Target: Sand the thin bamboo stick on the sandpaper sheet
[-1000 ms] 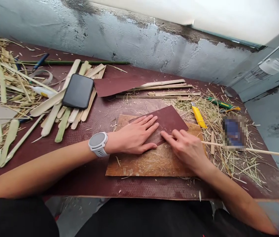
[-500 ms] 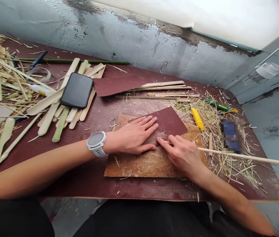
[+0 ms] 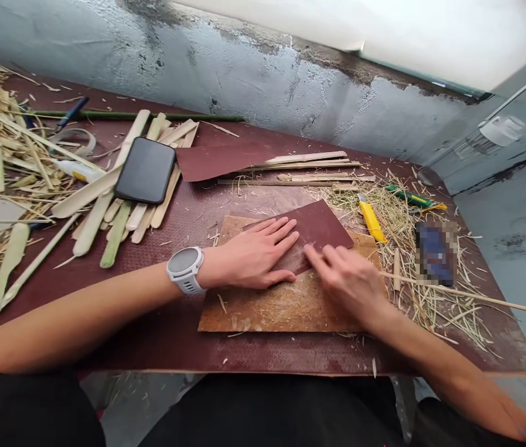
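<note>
The sheet point(image 3: 325, 220) on the board point(image 3: 281, 311) looks matt and paper-like, the board scuffed wood, the stick point(image 3: 486, 298) smooth pale wood. The surface point(image 3: 179, 347) is finely textured, faintly shiny; the phone point(image 3: 146, 170) glossy, the yellow cutter point(image 3: 372, 220) plastic, the wall point(image 3: 188, 62) rough, flaking.

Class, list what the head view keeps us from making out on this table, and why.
All in the head view:
Thin stick: near end hidden by the right hand; far end cut off by the picture's right edge.
Dark red sheet: partly covered by the left hand.
Dark blue item: pixelated, so unidentifiable.
</note>
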A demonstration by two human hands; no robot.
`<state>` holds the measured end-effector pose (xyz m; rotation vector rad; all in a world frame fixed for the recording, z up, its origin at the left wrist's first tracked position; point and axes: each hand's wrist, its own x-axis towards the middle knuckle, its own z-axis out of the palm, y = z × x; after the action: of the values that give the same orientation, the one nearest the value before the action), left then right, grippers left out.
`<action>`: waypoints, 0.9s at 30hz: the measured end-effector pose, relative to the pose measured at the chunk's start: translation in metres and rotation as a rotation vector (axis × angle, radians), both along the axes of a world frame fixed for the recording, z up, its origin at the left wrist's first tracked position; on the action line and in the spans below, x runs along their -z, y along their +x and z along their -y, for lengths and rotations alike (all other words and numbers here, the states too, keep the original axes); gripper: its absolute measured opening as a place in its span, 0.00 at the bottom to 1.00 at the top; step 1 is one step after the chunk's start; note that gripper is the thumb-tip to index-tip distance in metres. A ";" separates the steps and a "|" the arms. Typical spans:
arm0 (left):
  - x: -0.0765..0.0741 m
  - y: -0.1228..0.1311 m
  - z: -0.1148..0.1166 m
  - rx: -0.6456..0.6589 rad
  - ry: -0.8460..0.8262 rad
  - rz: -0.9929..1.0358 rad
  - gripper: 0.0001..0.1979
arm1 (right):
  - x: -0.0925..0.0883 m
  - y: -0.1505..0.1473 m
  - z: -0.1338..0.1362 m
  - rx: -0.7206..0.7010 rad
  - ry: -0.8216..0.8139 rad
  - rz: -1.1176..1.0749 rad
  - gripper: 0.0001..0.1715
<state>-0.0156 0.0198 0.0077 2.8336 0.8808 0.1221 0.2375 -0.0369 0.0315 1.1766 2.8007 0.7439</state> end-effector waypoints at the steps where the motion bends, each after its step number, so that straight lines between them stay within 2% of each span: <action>1: 0.000 0.000 0.000 0.001 -0.001 0.004 0.46 | -0.001 -0.001 0.001 -0.042 -0.019 0.008 0.22; 3: 0.000 0.000 0.000 0.001 -0.004 0.012 0.46 | -0.002 -0.002 0.002 -0.068 -0.022 0.015 0.22; 7: 0.001 0.000 -0.001 0.001 -0.005 0.016 0.46 | -0.003 -0.007 0.005 -0.010 0.046 0.026 0.23; 10: 0.003 0.000 -0.003 0.017 -0.006 0.022 0.45 | -0.004 -0.009 0.007 -0.111 -0.056 0.008 0.22; 14: 0.006 -0.001 -0.003 -0.001 -0.004 0.047 0.47 | -0.006 -0.011 0.008 -0.038 -0.014 0.026 0.22; 17: 0.005 -0.001 -0.002 0.014 -0.012 0.041 0.45 | -0.008 -0.007 0.003 -0.135 -0.071 0.027 0.22; 19: 0.005 0.000 -0.002 0.013 -0.013 0.049 0.46 | -0.010 0.000 -0.006 -0.083 -0.069 0.046 0.22; 21: 0.005 -0.001 -0.003 0.004 -0.025 0.061 0.47 | -0.012 0.009 -0.016 0.028 -0.021 0.053 0.22; 24: 0.004 -0.002 -0.004 0.007 -0.089 0.108 0.49 | -0.020 0.017 -0.024 0.057 0.017 -0.102 0.19; 27: -0.005 -0.005 -0.005 0.006 -0.164 0.328 0.48 | -0.028 0.015 -0.016 0.043 0.007 -0.358 0.14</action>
<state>-0.0202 0.0249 0.0122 2.5634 0.7706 0.4750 0.2520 -0.0212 0.0599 1.5013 3.0384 0.5909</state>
